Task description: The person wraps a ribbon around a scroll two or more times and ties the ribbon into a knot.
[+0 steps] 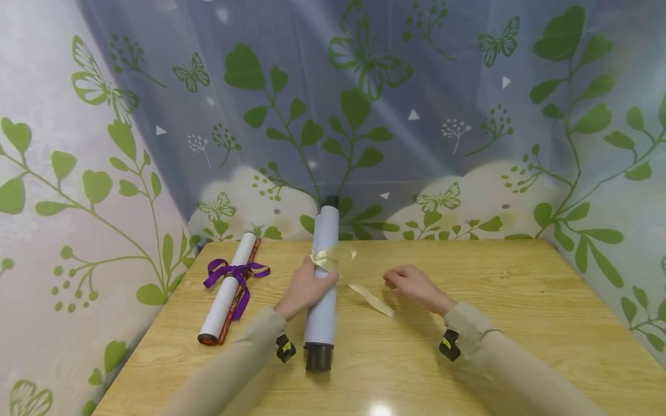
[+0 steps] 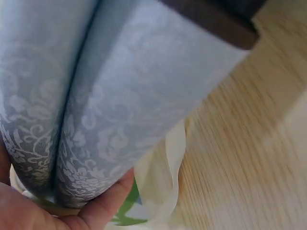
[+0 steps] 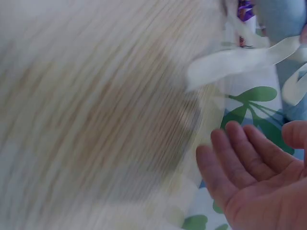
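Two pale blue scrolls with dark end knobs stand close together in the middle. A floral pattern covers the scrolls in the left wrist view. My left hand grips them just below a cream ribbon, thumb on one side and fingers mostly hidden behind. The ribbon goes around both scrolls, and a loose tail extends to the right. To the right of that tail is my right hand, holding nothing. In the right wrist view its fingers are extended, apart from the ribbon.
On the left of the wooden table lies a white roll beside a thin red patterned roll, tied together with a purple ribbon bow. Leaf-printed cloth hangs along the back and sides.
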The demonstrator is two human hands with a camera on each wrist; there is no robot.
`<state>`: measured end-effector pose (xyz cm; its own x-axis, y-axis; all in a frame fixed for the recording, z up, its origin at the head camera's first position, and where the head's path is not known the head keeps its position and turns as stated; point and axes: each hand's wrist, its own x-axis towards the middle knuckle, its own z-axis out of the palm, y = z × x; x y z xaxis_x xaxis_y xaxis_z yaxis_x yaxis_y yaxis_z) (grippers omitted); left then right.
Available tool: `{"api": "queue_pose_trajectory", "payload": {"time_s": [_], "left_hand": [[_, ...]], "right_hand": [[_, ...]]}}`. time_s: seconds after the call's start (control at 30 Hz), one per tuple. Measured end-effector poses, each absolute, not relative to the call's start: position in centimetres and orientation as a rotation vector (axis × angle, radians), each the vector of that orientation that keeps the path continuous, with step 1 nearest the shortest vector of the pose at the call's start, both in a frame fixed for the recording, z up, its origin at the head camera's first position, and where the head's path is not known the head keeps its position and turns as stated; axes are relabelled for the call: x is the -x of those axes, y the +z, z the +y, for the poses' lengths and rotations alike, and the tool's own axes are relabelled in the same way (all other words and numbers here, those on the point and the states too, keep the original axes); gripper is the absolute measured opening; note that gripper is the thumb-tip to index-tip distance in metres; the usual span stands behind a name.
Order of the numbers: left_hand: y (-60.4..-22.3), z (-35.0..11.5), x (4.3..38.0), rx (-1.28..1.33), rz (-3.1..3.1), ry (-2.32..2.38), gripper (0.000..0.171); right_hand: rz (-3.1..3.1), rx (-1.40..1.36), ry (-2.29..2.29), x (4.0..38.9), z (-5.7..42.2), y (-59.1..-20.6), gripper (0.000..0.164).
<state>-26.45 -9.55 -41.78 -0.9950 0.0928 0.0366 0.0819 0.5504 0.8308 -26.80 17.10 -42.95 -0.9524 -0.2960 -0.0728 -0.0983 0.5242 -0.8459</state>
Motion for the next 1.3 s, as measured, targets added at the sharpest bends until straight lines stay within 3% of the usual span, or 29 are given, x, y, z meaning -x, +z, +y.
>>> {"api": "queue_pose_trajectory", "payload": {"time_s": [0.37, 0.73, 1.3], "left_hand": [[-40.4, -13.8, 26.4, -0.058, 2.8, 1.539, 0.063], [-38.3, -19.3, 26.0, -0.047, 2.857, 1.342, 0.075], [-35.5, -29.6, 26.8, -0.03, 3.194, 1.041, 0.079]], "right_hand": [[2.917, 0.267, -0.997, 27.3, 19.2, -43.0, 0.046], [3.116, 0.26, -0.67, 27.0, 21.9, -42.3, 0.062], [3.052, 0.25, -0.584, 27.2, 25.0, -42.7, 0.064]]}}
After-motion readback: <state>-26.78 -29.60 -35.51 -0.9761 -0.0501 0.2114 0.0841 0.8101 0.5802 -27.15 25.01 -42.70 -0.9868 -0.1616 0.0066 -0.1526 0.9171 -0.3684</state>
